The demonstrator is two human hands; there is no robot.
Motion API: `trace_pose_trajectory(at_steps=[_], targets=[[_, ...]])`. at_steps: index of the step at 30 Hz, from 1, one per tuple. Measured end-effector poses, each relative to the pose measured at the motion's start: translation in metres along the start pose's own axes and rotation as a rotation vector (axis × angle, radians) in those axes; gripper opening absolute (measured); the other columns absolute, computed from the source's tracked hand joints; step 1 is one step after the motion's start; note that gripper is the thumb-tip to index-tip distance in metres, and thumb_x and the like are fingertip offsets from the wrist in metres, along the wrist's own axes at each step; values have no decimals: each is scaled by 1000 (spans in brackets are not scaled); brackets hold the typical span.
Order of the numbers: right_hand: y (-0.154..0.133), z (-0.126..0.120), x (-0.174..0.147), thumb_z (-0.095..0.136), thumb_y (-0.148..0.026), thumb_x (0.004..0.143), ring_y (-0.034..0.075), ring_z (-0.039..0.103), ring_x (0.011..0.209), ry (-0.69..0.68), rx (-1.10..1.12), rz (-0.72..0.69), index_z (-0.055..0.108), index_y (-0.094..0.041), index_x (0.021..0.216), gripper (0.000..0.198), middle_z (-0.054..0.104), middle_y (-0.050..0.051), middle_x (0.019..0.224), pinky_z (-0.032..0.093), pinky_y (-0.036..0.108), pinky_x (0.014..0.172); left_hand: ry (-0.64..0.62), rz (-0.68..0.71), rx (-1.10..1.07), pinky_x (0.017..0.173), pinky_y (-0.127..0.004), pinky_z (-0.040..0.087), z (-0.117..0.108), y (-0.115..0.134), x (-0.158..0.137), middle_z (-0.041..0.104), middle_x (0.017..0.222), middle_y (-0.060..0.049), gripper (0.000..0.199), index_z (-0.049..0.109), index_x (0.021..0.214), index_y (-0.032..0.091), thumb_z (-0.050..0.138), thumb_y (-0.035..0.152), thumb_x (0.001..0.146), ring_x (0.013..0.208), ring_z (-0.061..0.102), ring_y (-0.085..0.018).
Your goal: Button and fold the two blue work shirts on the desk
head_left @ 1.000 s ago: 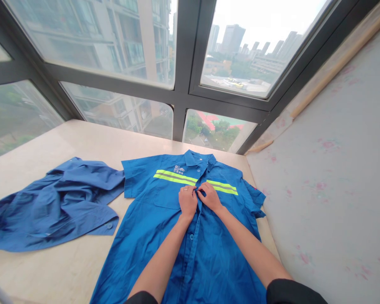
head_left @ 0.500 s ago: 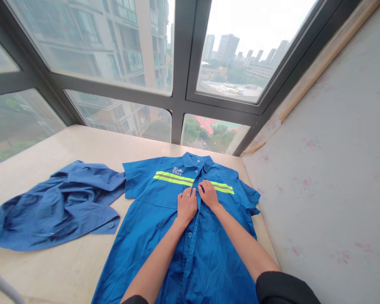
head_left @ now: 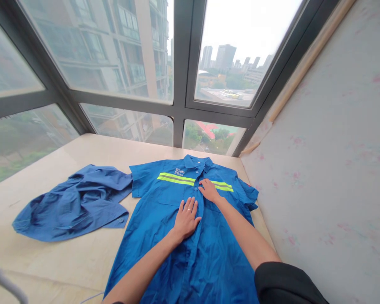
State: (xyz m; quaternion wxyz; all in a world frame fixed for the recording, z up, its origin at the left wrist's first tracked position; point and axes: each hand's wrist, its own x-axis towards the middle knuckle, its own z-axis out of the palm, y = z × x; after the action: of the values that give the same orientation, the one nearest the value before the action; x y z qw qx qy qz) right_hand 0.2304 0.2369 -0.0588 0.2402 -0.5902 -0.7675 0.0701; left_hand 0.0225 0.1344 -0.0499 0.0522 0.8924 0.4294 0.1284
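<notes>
front-up on smooth cream bench [head_left: 44, 270]: blue short-sleeved cloth shirt [head_left: 161, 240] | resting left hand [head_left: 186, 218] flat, fingers parted, holding nothing | curling right hand [head_left: 209, 190] at upper front, hold unclear | spread out already, fastening of round blue buttons [head_left: 195, 188] uncertain

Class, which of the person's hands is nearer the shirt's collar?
Right. The right hand is below the collar; the left hand lies farther down the shirt.

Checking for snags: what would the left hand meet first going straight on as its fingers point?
The left hand would probably meet the button just below the yellow-green stripe on the blue shirt; exact depth is unclear.
</notes>
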Motion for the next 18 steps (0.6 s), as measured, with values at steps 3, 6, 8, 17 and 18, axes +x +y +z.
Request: trace_pose_trajectory(at_steps=[3,6,8,17,18], targets=[[-6,-2,-17,49,-35,94,26,51,123,-74,-49,15,58,-17,127,39,56,16,132,39,42,104,-17,2,8,119,-51,19,2,0,-8,31,157,-12,62,33,150,14,34,47,97,147,23,-26],[-15,-5,-35,36,-45,98,28,32,142,-205,-195,28,41,-14,146,57,33,17,155,25,47,115,2,0,20,119,-53,17,4,-1,-9,29,158,-12,65,32,151,15,33,51,97,147,24,-27],[-22,-6,-43,29,-45,100,27,27,145,-231,-275,30,34,-14,150,60,25,15,159,21,47,116,18,-7,30,119,-57,13,4,0,-8,29,158,-11,65,31,152,18,32,53,96,147,23,-28],[-47,-2,-65,37,-42,99,34,34,140,99,-434,309,49,-13,142,53,38,20,152,21,52,113,17,-97,32,115,-64,7,-2,2,-8,32,157,-11,70,36,150,27,31,66,92,147,19,-35],[-48,-2,-67,37,-43,99,34,33,140,103,-440,340,48,-14,143,54,39,20,152,21,53,113,12,-99,28,116,-64,6,-3,2,-9,33,157,-11,70,35,150,26,30,66,92,147,20,-34]])
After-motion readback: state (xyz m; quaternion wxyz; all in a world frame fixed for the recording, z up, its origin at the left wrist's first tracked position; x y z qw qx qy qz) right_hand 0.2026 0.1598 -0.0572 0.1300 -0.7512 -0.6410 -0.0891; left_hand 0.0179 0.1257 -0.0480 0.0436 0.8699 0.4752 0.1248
